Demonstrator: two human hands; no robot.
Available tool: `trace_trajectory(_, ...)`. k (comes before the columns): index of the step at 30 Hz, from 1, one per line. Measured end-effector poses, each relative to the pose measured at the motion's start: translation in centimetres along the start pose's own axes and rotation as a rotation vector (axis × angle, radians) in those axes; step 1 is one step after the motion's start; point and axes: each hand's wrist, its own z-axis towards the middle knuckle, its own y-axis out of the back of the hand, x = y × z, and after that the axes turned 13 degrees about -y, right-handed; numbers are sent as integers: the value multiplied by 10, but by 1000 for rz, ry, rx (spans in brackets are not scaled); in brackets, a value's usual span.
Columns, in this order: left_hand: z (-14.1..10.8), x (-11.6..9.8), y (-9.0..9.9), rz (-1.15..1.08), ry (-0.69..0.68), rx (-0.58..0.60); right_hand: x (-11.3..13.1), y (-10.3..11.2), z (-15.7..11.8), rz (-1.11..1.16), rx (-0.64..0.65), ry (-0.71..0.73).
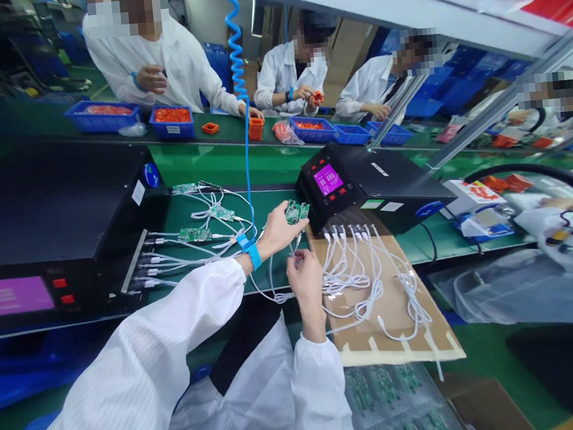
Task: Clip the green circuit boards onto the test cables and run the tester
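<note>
My left hand [279, 233], with a blue strap at the wrist, is closed on a small green circuit board [296, 211]. Just below it, my right hand [306, 277] pinches the end of a white cable [297, 243] close under the board. Whether the plug sits in the board cannot be made out. To the left, several more circuit boards [195, 234] lie on the green bench with white cables attached. Those cables run from the black box [66, 221] with a pink screen.
A second black box [359, 185] stands at the right, its white cables [357, 279] trailing over a taped cardboard sheet [402, 332]. A coiled blue cord [236, 52] hangs ahead. Co-workers [294, 74] sit opposite behind blue bins [173, 128] of orange parts. Bagged boards [398, 406] lie below.
</note>
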Motion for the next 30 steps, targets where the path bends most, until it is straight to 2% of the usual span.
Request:
trace_trajectory(5,0,1,-1,-2,23,15,0,-5,5,17,-32,-2)
trace_trajectory(10,1,14,-4,-26,-9,-28,-4,-6,11,182,119,-92)
trace_trajectory(13,2,19,-6,-18,-34,-53,-8,-8,13,297,163,-149)
trace_trajectory(20,4,15,-3,26,-14,-30,-10,-4,18,606,265,-300)
trace_trajectory(22,3,11,-2,54,1,-12,-7,4,19,640,214,-274)
trace_trajectory(27,3,8,-2,158,13,21,6,23,24,526,-101,-91)
trace_trajectory(30,2,10,-5,168,-35,35,13,26,28,460,-179,-30)
